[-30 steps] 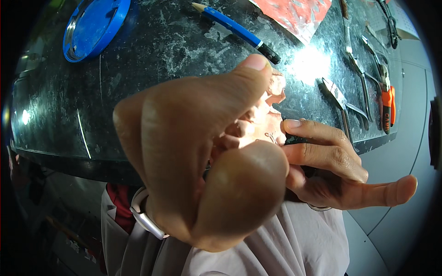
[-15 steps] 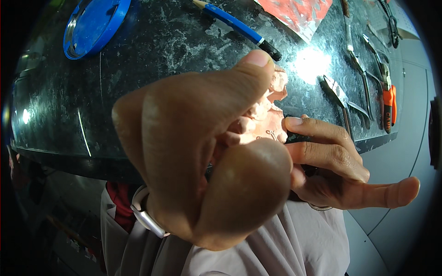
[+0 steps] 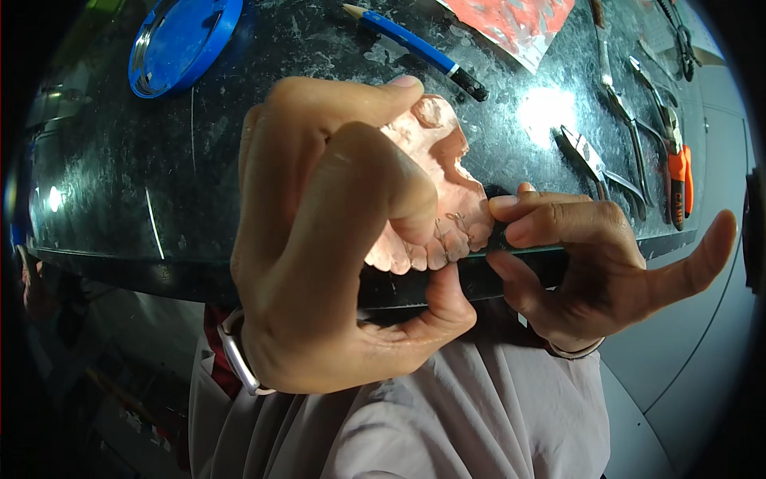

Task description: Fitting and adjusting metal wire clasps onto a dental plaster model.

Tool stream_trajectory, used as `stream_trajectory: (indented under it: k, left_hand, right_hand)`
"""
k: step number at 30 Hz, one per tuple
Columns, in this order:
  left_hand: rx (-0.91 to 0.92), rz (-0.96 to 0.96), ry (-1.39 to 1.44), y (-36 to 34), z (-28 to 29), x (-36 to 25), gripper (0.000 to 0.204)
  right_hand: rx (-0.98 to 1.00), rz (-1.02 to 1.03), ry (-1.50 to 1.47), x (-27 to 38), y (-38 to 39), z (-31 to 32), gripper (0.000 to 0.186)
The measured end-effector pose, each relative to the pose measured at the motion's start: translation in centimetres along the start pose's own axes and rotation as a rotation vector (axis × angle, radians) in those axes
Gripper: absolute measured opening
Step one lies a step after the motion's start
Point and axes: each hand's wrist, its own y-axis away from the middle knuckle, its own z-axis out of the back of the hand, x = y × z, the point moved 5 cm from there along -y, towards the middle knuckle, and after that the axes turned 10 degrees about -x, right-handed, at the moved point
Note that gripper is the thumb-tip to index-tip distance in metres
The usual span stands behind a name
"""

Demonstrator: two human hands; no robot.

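In my left hand (image 3: 319, 239) is a pinkish plaster dental cast (image 3: 447, 168), held up above the bench's near edge. My left fingers curl over its left side, and one fingertip presses inside the arch behind the front teeth. My left thumb bears against the tooth edges from below. A small bent wire (image 3: 456, 218) lies against the cast close to the teeth. My right hand (image 3: 570, 259) is at the cast's right edge, one fingertip at or touching it, the other fingers spread apart. Part of the cast is hidden behind my left hand.
A dark, stained bench top (image 3: 263, 48) carries a blue round lid (image 3: 187, 48), a blue pencil (image 3: 415, 46) and a red-and-white sheet (image 3: 519, 24). Pliers (image 3: 590, 156), orange-handled pliers (image 3: 678, 176) and other metal tools lie at the right. A bright light spot falls beside them.
My left hand has turned and lowered, so more of the cast's inner face and teeth shows. My right fingers have spread and drawn slightly away from the cast.
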Motion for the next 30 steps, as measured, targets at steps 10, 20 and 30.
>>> stream_trajectory:
  k: [10,20,30]
  left_hand:
    - [0.032,0.237,-0.253,-0.3,0.4,-0.5,0.023]
    - [0.186,0.199,-0.440,-1.3,-0.5,-1.2,0.020]
    - [0.070,0.198,-0.225,-0.1,0.7,-0.3,0.017]
  right_hand:
    - [-0.028,-0.066,0.037,0.3,-0.7,-0.4,0.103]
    - [0.152,0.368,0.036,-0.6,-0.6,-0.3,0.125]
    - [0.148,0.321,0.014,-0.5,-0.6,-0.3,0.121]
